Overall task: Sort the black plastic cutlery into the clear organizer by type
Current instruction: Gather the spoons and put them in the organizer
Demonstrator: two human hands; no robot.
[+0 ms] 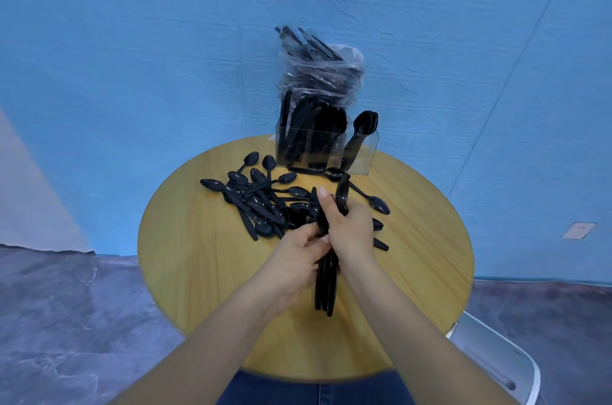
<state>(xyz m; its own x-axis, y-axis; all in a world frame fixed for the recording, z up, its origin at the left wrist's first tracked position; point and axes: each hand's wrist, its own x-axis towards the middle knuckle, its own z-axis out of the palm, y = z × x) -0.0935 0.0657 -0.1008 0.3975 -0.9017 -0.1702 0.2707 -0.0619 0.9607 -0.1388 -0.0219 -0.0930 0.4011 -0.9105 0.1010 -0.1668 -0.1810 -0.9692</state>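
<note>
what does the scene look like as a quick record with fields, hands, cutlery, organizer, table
left hand: grips bundle of spoons, handles toward the person
right hand: grips the same bundle, higher up
loose spoons: scattered pile on round wooden table, left of the hands
clear organizer: far edge of table, cutlery standing in each compartment, a few spoons in the right one
plastic bag: behind organizer, holds more cutlery

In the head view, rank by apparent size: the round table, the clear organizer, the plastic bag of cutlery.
1. Round table, largest.
2. Clear organizer and plastic bag look alike; unranked.
</note>
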